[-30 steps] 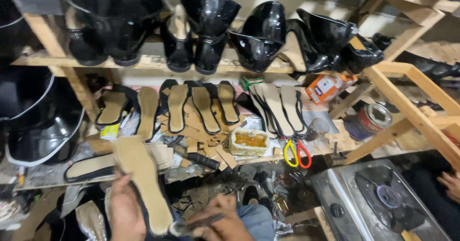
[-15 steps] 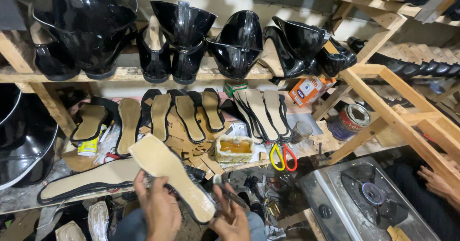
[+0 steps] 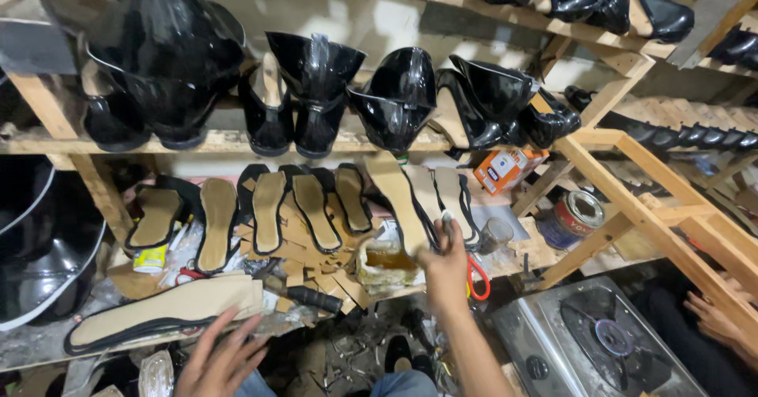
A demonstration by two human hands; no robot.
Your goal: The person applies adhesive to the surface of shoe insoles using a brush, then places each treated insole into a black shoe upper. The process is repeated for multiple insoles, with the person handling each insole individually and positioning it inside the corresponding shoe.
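Right hand (image 3: 446,259) is up at the lower shelf (image 3: 521,259), fingers pinched on the near end of a tan insole (image 3: 397,199). The insole's long axis runs up and away from the fingertips, leaning slightly left, its far end near the upper shelf edge. Left hand (image 3: 217,357) hangs low by the bench's (image 3: 39,346) front edge, fingers spread and holding nothing, just below a long flat sole (image 3: 166,310). So the right is the hand on the piece, beside the orange-handled scissors (image 3: 476,278).
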